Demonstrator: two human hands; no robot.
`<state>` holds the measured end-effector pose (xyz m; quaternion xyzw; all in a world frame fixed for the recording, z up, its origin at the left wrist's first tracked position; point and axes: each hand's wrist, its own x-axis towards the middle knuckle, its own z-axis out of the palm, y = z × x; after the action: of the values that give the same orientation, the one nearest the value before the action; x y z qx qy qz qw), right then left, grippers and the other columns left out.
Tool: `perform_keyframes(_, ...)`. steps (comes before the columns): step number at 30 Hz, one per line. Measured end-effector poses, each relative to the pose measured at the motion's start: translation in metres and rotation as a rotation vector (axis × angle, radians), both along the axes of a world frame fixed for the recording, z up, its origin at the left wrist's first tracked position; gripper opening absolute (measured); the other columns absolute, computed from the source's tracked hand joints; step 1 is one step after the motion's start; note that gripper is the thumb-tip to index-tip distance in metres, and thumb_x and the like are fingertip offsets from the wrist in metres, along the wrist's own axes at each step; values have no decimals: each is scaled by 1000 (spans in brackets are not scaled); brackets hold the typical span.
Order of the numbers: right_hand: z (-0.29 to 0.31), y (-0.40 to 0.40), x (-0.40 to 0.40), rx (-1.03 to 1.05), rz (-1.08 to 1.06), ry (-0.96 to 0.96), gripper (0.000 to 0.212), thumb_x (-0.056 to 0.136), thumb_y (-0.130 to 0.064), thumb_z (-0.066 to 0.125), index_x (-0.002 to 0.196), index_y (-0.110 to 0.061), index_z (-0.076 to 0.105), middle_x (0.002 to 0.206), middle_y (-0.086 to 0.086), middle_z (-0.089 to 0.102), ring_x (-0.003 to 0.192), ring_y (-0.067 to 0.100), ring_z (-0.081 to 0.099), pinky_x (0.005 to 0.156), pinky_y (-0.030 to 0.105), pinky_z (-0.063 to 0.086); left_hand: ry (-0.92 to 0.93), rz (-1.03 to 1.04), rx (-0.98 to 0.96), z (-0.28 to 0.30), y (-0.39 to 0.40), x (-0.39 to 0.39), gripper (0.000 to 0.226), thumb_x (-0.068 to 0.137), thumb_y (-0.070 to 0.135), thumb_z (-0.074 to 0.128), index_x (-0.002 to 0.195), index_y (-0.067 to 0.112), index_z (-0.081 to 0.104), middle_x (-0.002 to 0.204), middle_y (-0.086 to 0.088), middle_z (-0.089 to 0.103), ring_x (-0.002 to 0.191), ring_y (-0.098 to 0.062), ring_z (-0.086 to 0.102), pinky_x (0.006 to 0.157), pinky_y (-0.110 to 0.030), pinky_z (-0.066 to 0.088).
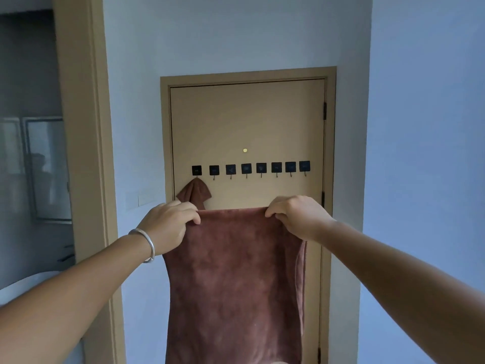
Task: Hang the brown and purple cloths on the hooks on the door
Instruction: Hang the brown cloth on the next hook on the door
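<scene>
A narrow passage with pale blue-grey walls (262, 35) ends at a tan door (246, 122) set in a frame of the same colour. A small round brass peephole (245, 150) sits near the door's middle. Below it runs a level row of eight black square hooks (250, 168), each with a thin metal prong pointing down. A small brown cloth (195, 190) hangs bunched from the leftmost hook (196, 170), its folds spreading out below the prong; the other seven hooks are bare. Black hinges (324, 111) show along the door's right edge. At the far left, a second tan door frame (84, 127) opens onto a dim room with a glass pane (47, 166).

Both arms reach forward from the bottom corners of the head view. The left hand (168, 227), with a silver bangle (147, 244) on its wrist, pinches the upper left corner of a large brown cloth (236, 285), the fingers (189, 215) curled over the top edge. The right hand (296, 216) grips the upper right corner in the same way, knuckles up and fingers folded over the hem. Between the two hands the top edge is pulled nearly straight and level, and the large brown cloth hangs flat and broad in front of the lower door, below the row of hooks and touching none of them. Its bottom runs out of view. It partly covers the lower end of the small brown cloth.
</scene>
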<state>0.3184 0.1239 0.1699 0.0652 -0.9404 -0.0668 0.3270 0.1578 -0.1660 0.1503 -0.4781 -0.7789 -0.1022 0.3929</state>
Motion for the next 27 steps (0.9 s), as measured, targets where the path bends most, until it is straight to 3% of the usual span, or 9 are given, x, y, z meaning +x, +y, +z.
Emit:
perform_keyframes(12, -6, 82, -164, -1, 1, 10, 30, 95, -12, 49, 111, -29, 68, 119, -13, 62, 104, 11, 60, 86, 28, 50, -59, 3, -17, 1, 81, -158, 42, 78, -6, 48, 98, 23, 69, 109, 12, 62, 94, -18, 55, 77, -31, 41)
perform_keyframes(19, -13, 110, -296, 9, -29, 49, 16, 87, -38, 60, 96, -31, 72, 100, -20, 67, 94, 6, 49, 71, 28, 49, -132, -33, -70, -4, 117, -291, 61, 74, -14, 37, 104, 34, 60, 116, 21, 49, 100, -5, 44, 79, -31, 45)
perform_keyframes(27, -9, 131, -454, -98, 23, -38, 7, 90, -19, 63, 88, -20, 69, 92, -6, 63, 84, 13, 59, 75, 28, 49, -158, -19, -138, -1, 142, -437, 69, 72, -14, 34, 113, 38, 53, 118, 23, 45, 103, -6, 43, 83, -33, 46)
